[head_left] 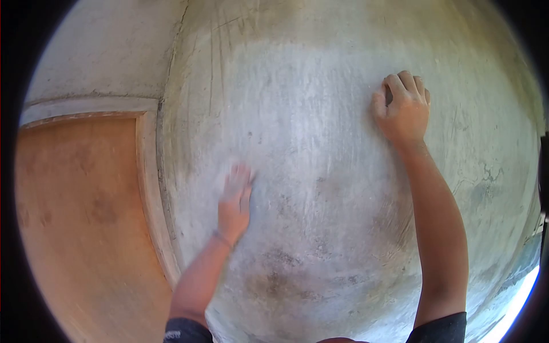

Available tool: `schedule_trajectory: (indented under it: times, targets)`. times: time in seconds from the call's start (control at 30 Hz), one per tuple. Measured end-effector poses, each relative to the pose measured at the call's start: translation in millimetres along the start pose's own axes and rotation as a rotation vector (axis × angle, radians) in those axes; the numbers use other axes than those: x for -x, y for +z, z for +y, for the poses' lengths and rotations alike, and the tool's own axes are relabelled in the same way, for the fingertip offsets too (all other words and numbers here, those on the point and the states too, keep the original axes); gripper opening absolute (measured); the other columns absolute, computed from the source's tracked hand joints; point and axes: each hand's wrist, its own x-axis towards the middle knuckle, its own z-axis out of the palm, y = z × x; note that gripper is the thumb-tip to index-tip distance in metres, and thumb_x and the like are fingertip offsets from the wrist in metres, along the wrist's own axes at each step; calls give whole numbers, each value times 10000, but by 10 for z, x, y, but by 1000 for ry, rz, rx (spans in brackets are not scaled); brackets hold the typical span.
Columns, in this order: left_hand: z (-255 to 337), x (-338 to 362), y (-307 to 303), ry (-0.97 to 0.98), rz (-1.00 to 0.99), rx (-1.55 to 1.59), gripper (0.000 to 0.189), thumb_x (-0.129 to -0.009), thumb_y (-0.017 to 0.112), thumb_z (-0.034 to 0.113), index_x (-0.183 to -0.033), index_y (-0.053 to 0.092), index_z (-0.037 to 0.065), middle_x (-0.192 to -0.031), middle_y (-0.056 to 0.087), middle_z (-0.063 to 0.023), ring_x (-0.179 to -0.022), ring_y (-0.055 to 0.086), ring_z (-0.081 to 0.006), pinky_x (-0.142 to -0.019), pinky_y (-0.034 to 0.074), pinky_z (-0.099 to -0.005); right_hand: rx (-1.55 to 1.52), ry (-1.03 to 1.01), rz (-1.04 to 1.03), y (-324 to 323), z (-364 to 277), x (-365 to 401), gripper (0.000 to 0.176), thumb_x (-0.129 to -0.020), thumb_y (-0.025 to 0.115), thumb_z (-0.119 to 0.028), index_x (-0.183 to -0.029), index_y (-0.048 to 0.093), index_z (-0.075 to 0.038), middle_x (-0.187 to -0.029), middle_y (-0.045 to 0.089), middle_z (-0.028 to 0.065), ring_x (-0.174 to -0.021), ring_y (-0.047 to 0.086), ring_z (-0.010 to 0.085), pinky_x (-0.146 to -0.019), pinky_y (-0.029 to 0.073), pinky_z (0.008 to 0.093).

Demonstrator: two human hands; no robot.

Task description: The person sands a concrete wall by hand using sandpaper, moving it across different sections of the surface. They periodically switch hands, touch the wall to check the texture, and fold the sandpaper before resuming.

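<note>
A grey, patchy plastered wall (309, 143) fills most of the head view. My left hand (235, 200) lies against its left part, fingers stretched upward and slightly smeared by motion. Higher up on the right, my right hand (405, 108) is at the wall with its fingers bent and closed. A small dark patch shows between its thumb and fingers; I cannot tell what it holds. The palm side of this hand is hidden.
An orange-brown door panel (86, 217) in a pale frame (150, 171) stands at the left. Cracks and dark stains mark the wall, with a fine crack (489, 171) at the right. Bright light shows at the lower right edge.
</note>
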Motion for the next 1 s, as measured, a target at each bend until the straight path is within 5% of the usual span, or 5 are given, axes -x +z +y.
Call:
schedule_trajectory:
  times: [0.23, 0.4, 0.47, 0.8, 1.0]
  targets:
    - [-318, 3288, 20, -393, -90, -2, 368, -926, 445, 86, -1254, 491, -73, -1346, 431, -272, -1296, 356, -424, -1082, 274, -475, 5, -12, -34, -11, 47, 32, 84, -722, 597, -144, -764, 623, -76, -818, 584, 41, -831, 551, 234, -736, 425, 375]
    - [-194, 5967, -859, -843, -838, -113, 404, -970, 383, 254, -1337, 440, 95, -1177, 576, -212, -996, 587, -398, -826, 491, -455, -4, -11, -52, -9, 71, 33, 89, -728, 591, -142, -773, 626, -74, -823, 589, 40, -824, 548, 234, -739, 424, 372]
    - [-49, 6215, -1125, -1359, -1011, -227, 415, -969, 375, 299, -1309, 468, 80, -1069, 618, -229, -940, 599, -423, -822, 482, -471, -12, -13, -38, 4, 89, 19, 90, -729, 589, -142, -774, 626, -73, -822, 590, 40, -821, 547, 234, -740, 424, 373]
    - [399, 5322, -1024, -1547, -293, -148, 402, -933, 410, 104, -1326, 446, 28, -1277, 517, -214, -1134, 530, -345, -936, 432, -386, -92, -10, -44, 1, 191, 14, 90, -776, 571, -119, -794, 622, -46, -797, 605, 92, -782, 568, 300, -728, 459, 398]
    - [229, 4089, -487, -923, 74, -25, 378, -960, 357, 78, -1285, 449, -90, -1320, 484, -232, -1270, 430, -339, -1057, 327, -374, -94, 11, -95, 62, 336, 37, 136, -824, 567, -168, -851, 645, -59, -869, 633, 83, -826, 592, 282, -759, 470, 377]
